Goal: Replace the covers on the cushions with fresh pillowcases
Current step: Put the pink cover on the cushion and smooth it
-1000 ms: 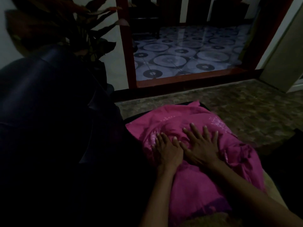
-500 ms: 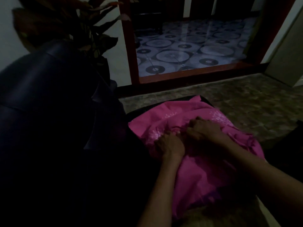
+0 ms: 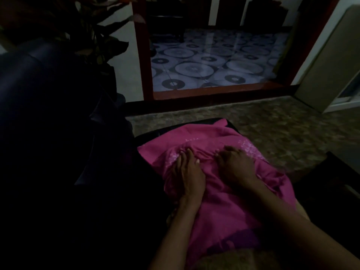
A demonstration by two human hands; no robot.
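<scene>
A pink pillowcase (image 3: 224, 211) with pale embroidery lies crumpled over a cushion on the dark seat in front of me. A tan bit of the cushion (image 3: 233, 259) shows below the pink cloth at the bottom of the view. My left hand (image 3: 188, 172) rests flat on the left part of the cloth, fingers nearly straight. About a hand's width to its right, my right hand (image 3: 236, 165) has its fingers curled into the fabric and bunches it. Wrinkles run between the two hands.
A dark leather sofa back (image 3: 39, 114) fills the left side. A leafy plant (image 3: 87, 26) stands behind it. Beyond the seat lies mottled carpet (image 3: 272, 129), then a red-framed doorway (image 3: 214, 92) onto a patterned tile floor. A pale door (image 3: 331, 65) stands at right.
Both hands lay flat and touching, then curled and gathered the cloth. Now they have drawn apart: the left lies flat again, while the right still bunches fabric.
</scene>
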